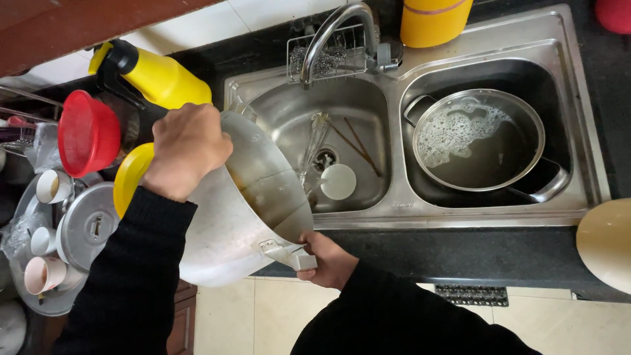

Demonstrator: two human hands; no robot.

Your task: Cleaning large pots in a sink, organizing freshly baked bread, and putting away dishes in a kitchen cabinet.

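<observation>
I hold a large metal pot [243, 217] tilted toward the left basin of a steel double sink [394, 213]. My left hand [186, 150] grips the pot's far rim from above. My right hand [328, 260] holds the pot's side handle near the counter edge. Brownish residue shows inside the pot. In the left basin lie a whisk [314, 141], chopsticks [358, 144] and a small white lid [338, 181] by the drain.
The right basin holds a pan of soapy water [476, 141]. A curved tap [332, 29] stands behind the sink. A yellow bottle [154, 75], red bowl [87, 133], cups [52, 186] and a metal lid [89, 223] crowd the left counter. A yellow container [434, 20] stands behind.
</observation>
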